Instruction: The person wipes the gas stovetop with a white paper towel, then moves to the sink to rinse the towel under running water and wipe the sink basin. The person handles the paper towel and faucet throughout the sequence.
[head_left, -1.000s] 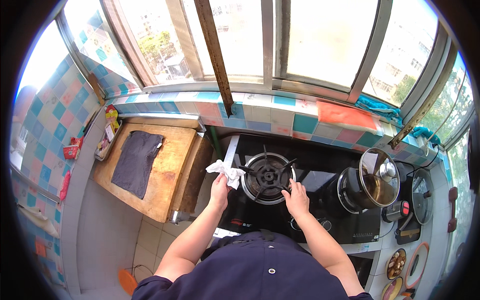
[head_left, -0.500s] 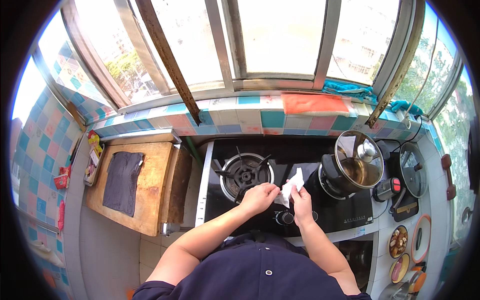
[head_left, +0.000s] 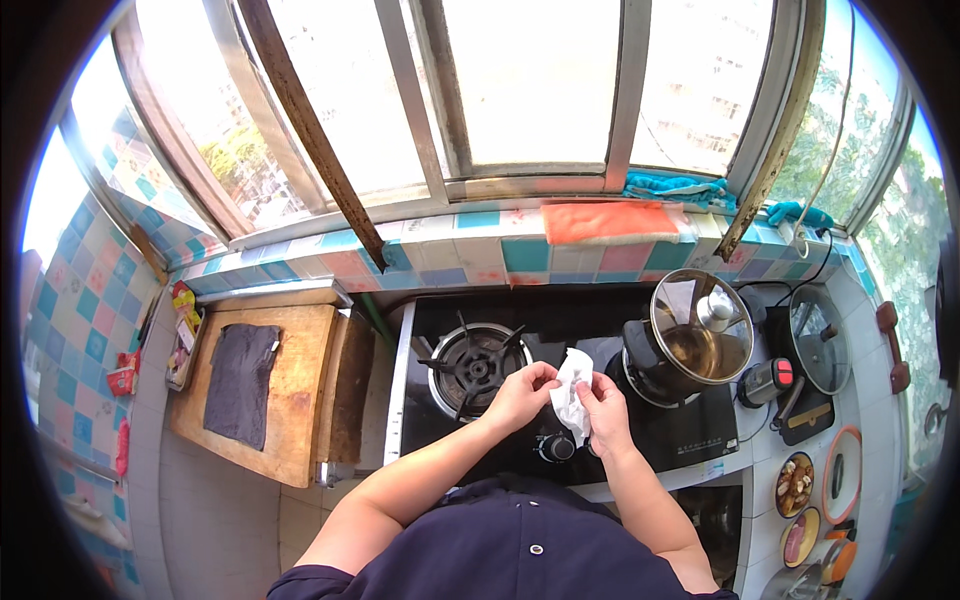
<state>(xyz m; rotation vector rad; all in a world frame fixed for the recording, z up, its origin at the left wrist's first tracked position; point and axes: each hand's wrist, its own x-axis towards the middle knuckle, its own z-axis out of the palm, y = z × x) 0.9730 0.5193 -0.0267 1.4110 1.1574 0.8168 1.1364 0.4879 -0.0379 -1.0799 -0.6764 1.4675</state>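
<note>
Fingers (head_left: 548, 378) of both hands pinching crumpled white paper tissue (head_left: 570, 395) between them, hovering above black glass gas stove (head_left: 520, 320).

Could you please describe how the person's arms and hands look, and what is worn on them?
Both forearms are bare from the elbow down; the left hand and right hand wear no gloves. No watch, ring or bracelet is visible, though small items would be hard to see. The person wears a dark navy top with short sleeves and a small light button at the front.
</note>
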